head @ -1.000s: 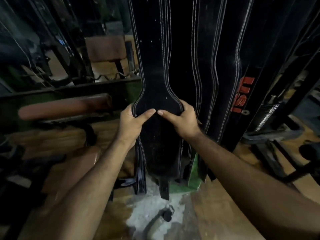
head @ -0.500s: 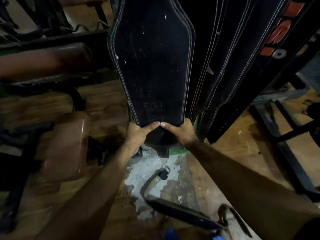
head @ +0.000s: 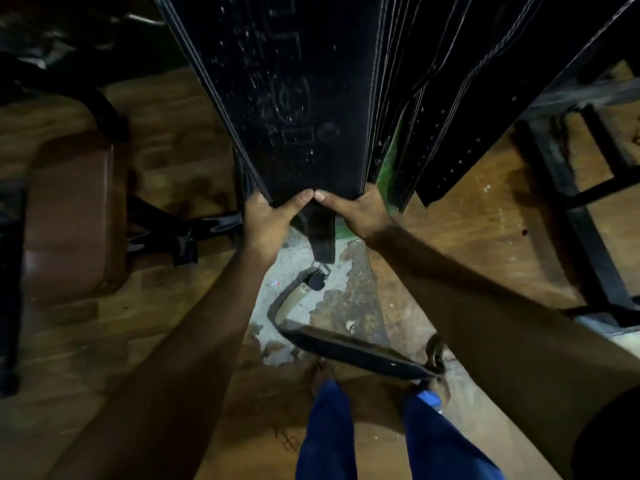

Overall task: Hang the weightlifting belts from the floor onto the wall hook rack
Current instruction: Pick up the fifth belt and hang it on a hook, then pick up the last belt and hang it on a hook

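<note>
A wide black weightlifting belt (head: 294,98) with white stitching hangs straight down in front of me. My left hand (head: 268,220) and my right hand (head: 360,213) grip its lower edge from both sides, thumbs almost touching across the front. A narrow strap end (head: 322,237) dangles below my hands. More black belts (head: 446,133) hang beside it on the right. On the floor near my feet lies another black belt (head: 349,351) with a metal buckle (head: 434,355) at its right end. The hook rack is out of view above.
A brown padded bench (head: 72,216) on a black frame stands at the left. A black metal frame (head: 588,209) lies on the wooden floor at the right. A patch of bare concrete (head: 311,299) sits under the belts. My legs in blue trousers (head: 346,438) are at the bottom.
My hands have slid down the hanging belt from its narrow waist to its bottom edge. The view has tilted down, and the belt on the floor and my legs have come into sight.
</note>
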The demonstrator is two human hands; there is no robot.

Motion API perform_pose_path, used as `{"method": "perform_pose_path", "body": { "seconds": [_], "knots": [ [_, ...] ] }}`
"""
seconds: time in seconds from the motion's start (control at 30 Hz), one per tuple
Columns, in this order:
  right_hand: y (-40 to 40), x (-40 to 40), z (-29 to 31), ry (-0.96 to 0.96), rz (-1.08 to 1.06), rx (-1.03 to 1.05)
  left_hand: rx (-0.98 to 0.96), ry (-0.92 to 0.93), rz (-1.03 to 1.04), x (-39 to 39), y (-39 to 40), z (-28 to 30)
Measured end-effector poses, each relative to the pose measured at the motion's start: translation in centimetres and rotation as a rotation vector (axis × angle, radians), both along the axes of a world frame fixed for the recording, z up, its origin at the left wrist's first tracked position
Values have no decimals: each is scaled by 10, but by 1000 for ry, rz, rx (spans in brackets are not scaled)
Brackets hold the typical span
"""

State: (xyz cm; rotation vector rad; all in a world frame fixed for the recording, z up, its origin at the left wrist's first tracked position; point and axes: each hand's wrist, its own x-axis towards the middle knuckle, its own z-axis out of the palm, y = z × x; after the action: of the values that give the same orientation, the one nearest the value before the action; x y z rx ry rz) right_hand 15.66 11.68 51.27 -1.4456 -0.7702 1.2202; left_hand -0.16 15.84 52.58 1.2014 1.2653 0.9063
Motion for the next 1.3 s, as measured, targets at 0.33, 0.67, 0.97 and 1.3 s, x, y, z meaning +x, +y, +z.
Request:
{"method": "perform_pose_path", "body": {
  "seconds": [0.33,0.67,0.97,1.3],
  "knots": [
    [-106,-11,-101,109,-113,-588,-450,235,44,18,-127,-100],
    [-167,-10,-221,58,170,-840,-713,299,-107,-7,-188,-227],
    [-192,-83,-445,-506,672,-749,-768,429,23,-65,-206,-452],
    [-217,-118,-567,-775,866,-718,-925,436,186,-107,-230,-562]
  ]
}}
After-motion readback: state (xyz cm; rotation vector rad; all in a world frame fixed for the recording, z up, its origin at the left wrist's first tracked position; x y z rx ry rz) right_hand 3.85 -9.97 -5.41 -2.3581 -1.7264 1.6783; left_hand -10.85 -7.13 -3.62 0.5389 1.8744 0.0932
